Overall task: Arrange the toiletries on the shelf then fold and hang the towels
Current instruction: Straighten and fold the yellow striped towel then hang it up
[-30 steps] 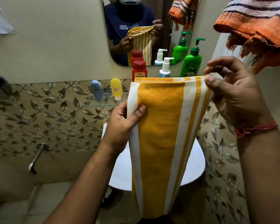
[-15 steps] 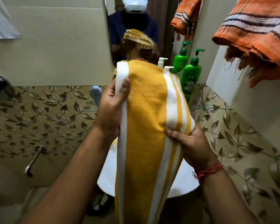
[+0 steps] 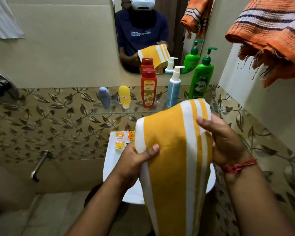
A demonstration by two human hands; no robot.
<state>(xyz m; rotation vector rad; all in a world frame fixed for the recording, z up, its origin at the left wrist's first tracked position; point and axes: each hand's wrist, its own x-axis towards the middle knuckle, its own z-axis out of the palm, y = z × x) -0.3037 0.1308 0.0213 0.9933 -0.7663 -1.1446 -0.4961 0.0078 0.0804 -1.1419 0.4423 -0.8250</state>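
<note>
A yellow towel with white stripes [image 3: 170,150] hangs folded lengthwise in front of me over the washbasin [image 3: 112,167]. My left hand [image 3: 134,164] grips its left edge, thumb on top. My right hand [image 3: 223,142] holds its right edge, fingers curled over the cloth. On the glass shelf [image 3: 119,112] stand a grey-blue tube [image 3: 104,97], a yellow tube [image 3: 124,97], a red bottle [image 3: 148,88], a white-blue pump bottle [image 3: 174,87] and a green pump bottle [image 3: 202,77]. An orange striped towel [image 3: 271,36] hangs at the upper right.
A mirror [image 3: 143,31] above the shelf reflects me and the towel. Two small orange sachets [image 3: 120,139] lie on the basin's back rim. A metal tap [image 3: 38,166] sticks out of the leaf-patterned tiles at the left. A white cloth [image 3: 2,19] hangs at the top left.
The towel has come down from in front of the shelf, so the bottles show again. My left hand moved lower on the left edge and my right hand shifted up the right edge.
</note>
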